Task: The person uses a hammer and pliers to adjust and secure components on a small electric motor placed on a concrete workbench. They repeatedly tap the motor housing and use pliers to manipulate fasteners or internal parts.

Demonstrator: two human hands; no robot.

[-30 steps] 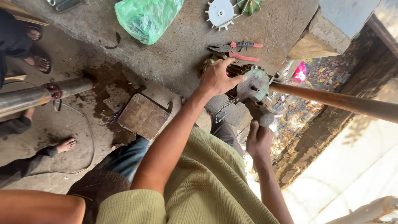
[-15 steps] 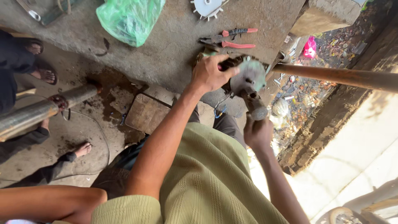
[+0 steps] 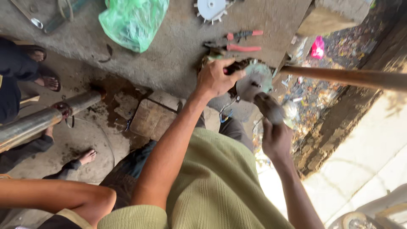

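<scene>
Motion-blurred tool (image 3: pixel 270 107) in right hand (image 3: pixel 276 139); toothed white disc (image 3: pixel 210 8) & green bag (image 3: pixel 133 21) cut off at top.

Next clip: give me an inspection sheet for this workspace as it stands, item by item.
Surface: rough grey concrete slab, stained dark near its edge.
Job's things: pale green metal disc on a long brown rod; blurred tool handle.
Clutter: green plastic bag, red-handled pliers, white toothed wheel, flat stone block.
Hands: left hand rests on the disc's edge; right hand grips the tool handle.
Cables: thin wires below the disc.
Surroundings: metal pipe; other people's feet; leaf litter.
</scene>
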